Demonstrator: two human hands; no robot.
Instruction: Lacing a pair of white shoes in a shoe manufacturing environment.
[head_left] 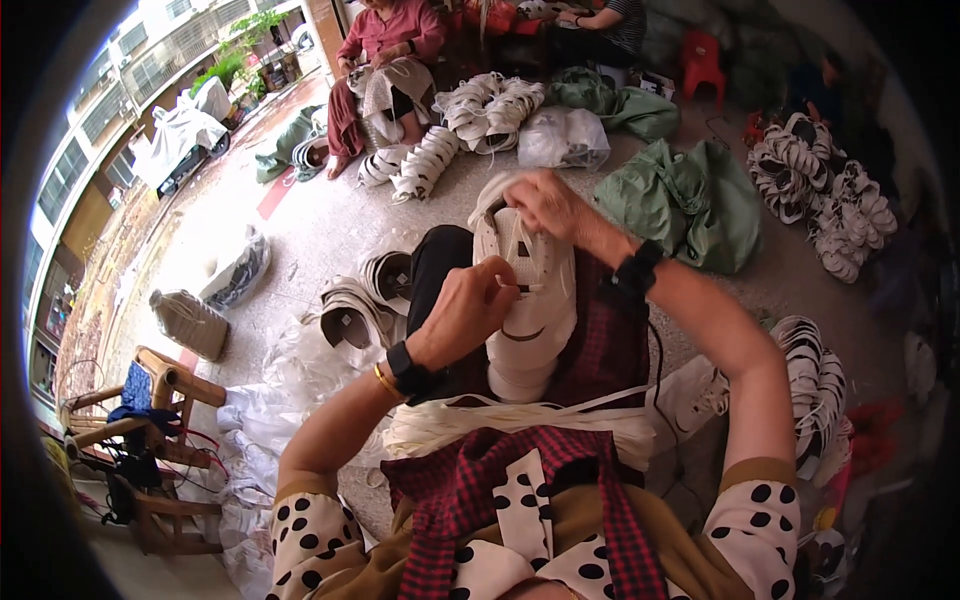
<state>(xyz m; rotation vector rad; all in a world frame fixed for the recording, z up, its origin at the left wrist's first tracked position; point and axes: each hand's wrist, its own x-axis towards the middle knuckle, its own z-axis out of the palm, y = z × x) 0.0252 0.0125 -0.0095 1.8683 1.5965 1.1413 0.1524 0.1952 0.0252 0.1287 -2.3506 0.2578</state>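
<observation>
A cream shoe upper (535, 310) lies over my lap, its rounded toe pointing toward me and its collar away. My left hand (465, 310) is closed in a pinch at the near-left side of the lacing, with a bit of pale shoelace showing at its fingertips. Over the far right part of the upper, my right hand (550, 205) is bent with its fingers closed near the collar and tongue; what they grip is hidden. A thick bundle of cream shoelaces (430, 430) stretches across my lap.
Striped shoe uppers (350, 310) sit left of my knee, beside crumpled clear plastic (260, 420). A bamboo stool (170, 400) stands at left. Green sacks (690, 205) and piled uppers (490, 108) lie ahead; more stacked uppers (805, 370) are at right. A seated person (390, 60) works ahead.
</observation>
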